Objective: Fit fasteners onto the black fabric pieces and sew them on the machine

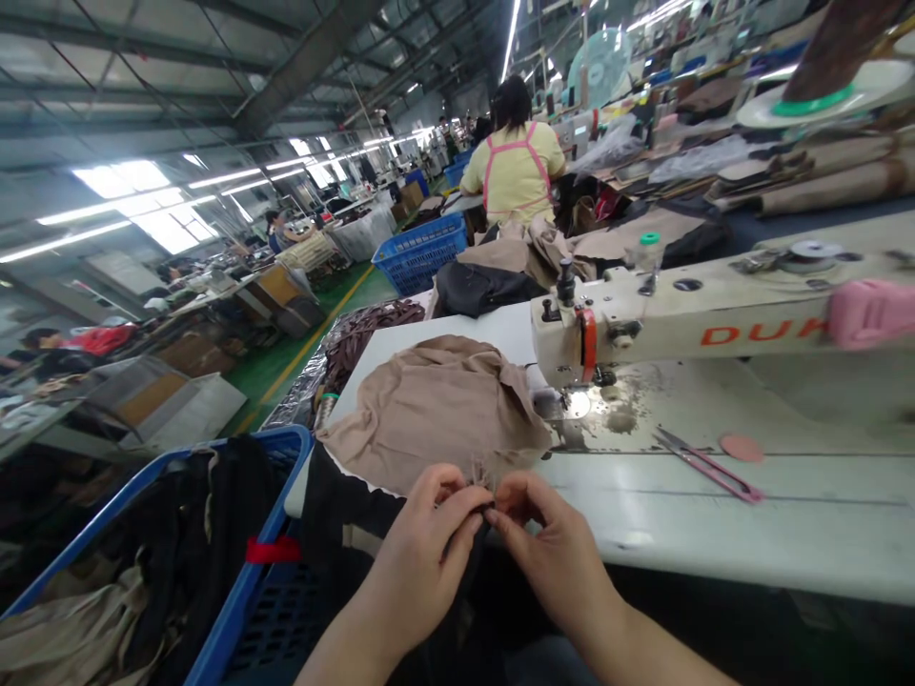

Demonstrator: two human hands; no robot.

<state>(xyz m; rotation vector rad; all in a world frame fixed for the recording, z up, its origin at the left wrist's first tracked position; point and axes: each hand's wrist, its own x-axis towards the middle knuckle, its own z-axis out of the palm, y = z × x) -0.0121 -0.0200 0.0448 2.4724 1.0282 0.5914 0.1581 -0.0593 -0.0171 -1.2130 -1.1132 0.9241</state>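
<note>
A piece of beige fabric (443, 405) with a gathered, wrinkled edge lies spread on the white sewing table, and black fabric (343, 510) hangs from its near side over the table edge. At the near edge my left hand (433, 538) pinches the fabric between thumb and fingers. Close beside it, my right hand (550, 543) pinches the same edge, the fingertips of both hands almost touching. What exactly lies between the fingertips is small and partly hidden. Beyond the cloth stands the sewing machine (572, 343), its needle area just right of the fabric.
Pink-handled thread snips (707, 465) and a round pink disc (742, 448) lie on the table at right. A blue basket (286, 448) full of dark and beige cloth stands at left. Farther off are another blue basket (421, 252) and a seated co-worker (518, 171).
</note>
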